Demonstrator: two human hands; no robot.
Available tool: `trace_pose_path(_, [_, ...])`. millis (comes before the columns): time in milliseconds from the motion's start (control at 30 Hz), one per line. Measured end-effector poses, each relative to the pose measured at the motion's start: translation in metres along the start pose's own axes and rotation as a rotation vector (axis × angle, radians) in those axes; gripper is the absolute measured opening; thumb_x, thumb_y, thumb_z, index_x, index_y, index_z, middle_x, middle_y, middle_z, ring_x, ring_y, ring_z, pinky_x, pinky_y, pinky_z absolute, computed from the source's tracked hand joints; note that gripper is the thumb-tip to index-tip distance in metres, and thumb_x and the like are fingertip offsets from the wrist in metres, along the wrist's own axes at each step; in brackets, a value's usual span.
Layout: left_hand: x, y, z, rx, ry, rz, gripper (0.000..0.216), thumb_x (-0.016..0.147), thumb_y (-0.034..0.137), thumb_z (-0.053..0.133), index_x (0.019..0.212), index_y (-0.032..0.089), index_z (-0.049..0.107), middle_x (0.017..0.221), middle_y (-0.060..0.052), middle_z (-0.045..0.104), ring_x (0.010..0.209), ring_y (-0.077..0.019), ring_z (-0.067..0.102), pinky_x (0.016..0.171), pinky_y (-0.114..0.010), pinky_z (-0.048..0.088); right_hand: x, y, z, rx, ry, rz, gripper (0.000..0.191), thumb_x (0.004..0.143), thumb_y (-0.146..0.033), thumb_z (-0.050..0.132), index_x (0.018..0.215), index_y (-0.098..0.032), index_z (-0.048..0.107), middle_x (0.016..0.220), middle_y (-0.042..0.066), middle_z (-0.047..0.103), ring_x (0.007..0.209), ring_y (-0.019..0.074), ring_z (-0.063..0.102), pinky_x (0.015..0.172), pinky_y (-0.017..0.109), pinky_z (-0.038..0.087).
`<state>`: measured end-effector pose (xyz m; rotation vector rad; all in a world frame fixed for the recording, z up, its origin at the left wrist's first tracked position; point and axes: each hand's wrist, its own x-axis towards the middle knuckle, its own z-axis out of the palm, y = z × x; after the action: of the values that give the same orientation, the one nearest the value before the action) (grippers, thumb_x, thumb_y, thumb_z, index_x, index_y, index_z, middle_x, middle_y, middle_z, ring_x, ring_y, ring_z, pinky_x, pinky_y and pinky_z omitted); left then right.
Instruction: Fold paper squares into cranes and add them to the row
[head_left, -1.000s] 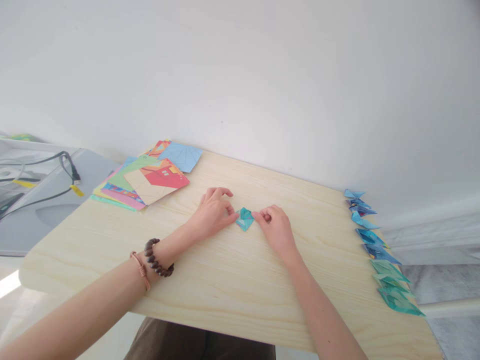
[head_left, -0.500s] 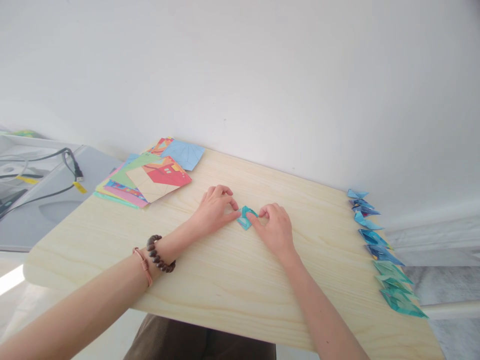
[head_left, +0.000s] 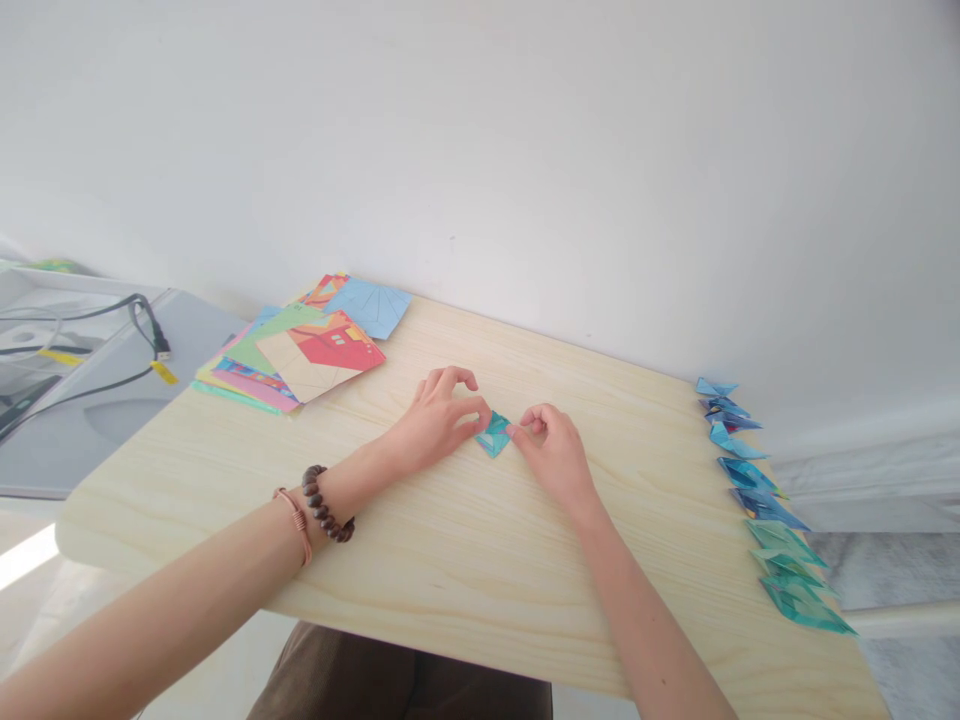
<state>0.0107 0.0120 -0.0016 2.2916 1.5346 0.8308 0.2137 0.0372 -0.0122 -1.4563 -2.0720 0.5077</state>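
A small teal folded paper piece (head_left: 494, 436) lies flat in the middle of the light wooden table (head_left: 465, 560). My left hand (head_left: 442, 418) rests at its left side, fingers curled, with thumb and forefinger pinching its left edge. My right hand (head_left: 551, 447) sits on its right side, fingers bent, fingertips pressing the paper's right corner. Beaded and cord bracelets circle my left wrist (head_left: 319, 505).
A stack of coloured paper sheets (head_left: 300, 345) lies at the table's far left. Several folded blue and teal paper pieces (head_left: 765, 510) run in a row along the right edge. A white wall stands behind. Cables (head_left: 112, 340) lie on a grey surface to the left.
Both hands stayed on the teal piece and shifted a little. The left fingers closed in over its left edge and the right fingertips moved up to its right corner.
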Motion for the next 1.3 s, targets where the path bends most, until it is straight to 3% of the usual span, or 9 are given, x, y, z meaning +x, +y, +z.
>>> trace_pose_path(100, [0.000, -0.001, 0.000, 0.001, -0.023, 0.054, 0.017, 0.085, 0.026, 0.051, 0.082, 0.029, 0.068, 0.111, -0.004, 0.041, 0.109, -0.0231, 0.036, 0.097, -0.040, 0.031, -0.003, -0.003, 0.001, -0.042, 0.028, -0.031, 0.014, 0.077, -0.034, 0.057, 0.076, -0.021, 0.054, 0.070, 0.001, 0.053, 0.070, 0.0170, 0.047, 0.069, 0.030, 0.037])
trace_pose_path(500, [0.000, -0.002, -0.005, 0.026, -0.075, -0.023, 0.020, 0.086, 0.035, 0.049, 0.087, 0.033, 0.069, 0.114, -0.004, 0.041, 0.113, -0.0269, 0.033, 0.098, -0.049, 0.028, -0.003, -0.009, 0.004, -0.139, 0.056, -0.058, 0.017, 0.076, -0.035, 0.058, 0.071, -0.020, 0.052, 0.068, 0.001, 0.052, 0.069, 0.0169, 0.045, 0.069, 0.030, 0.035])
trace_pose_path(900, [0.001, -0.008, -0.002, 0.003, -0.094, -0.030, 0.020, 0.086, 0.036, 0.049, 0.090, 0.035, 0.069, 0.114, -0.004, 0.040, 0.113, -0.0262, 0.033, 0.098, -0.046, 0.028, -0.002, -0.003, -0.003, -0.013, -0.048, 0.001, 0.014, 0.079, -0.029, 0.053, 0.089, -0.021, 0.054, 0.073, 0.000, 0.054, 0.075, 0.0170, 0.049, 0.073, 0.030, 0.038])
trace_pose_path(1100, [0.002, -0.012, -0.007, -0.020, -0.125, 0.111, 0.019, 0.086, 0.035, 0.050, 0.094, 0.032, 0.067, 0.106, -0.004, 0.050, 0.105, -0.0218, 0.042, 0.098, -0.041, 0.028, -0.001, 0.000, -0.003, 0.031, -0.052, -0.028, 0.017, 0.079, -0.029, 0.053, 0.094, -0.021, 0.056, 0.077, 0.001, 0.057, 0.078, 0.0181, 0.052, 0.074, 0.031, 0.040])
trace_pose_path(1300, [0.002, -0.018, -0.009, -0.105, -0.138, 0.189, 0.021, 0.083, 0.037, 0.055, 0.097, 0.026, 0.065, 0.097, -0.004, 0.059, 0.098, -0.0193, 0.048, 0.092, -0.033, 0.034, -0.006, -0.005, -0.006, 0.077, -0.023, -0.170, 0.024, 0.082, -0.027, 0.052, 0.104, -0.022, 0.057, 0.102, 0.005, 0.060, 0.083, 0.0177, 0.053, 0.074, 0.031, 0.042])
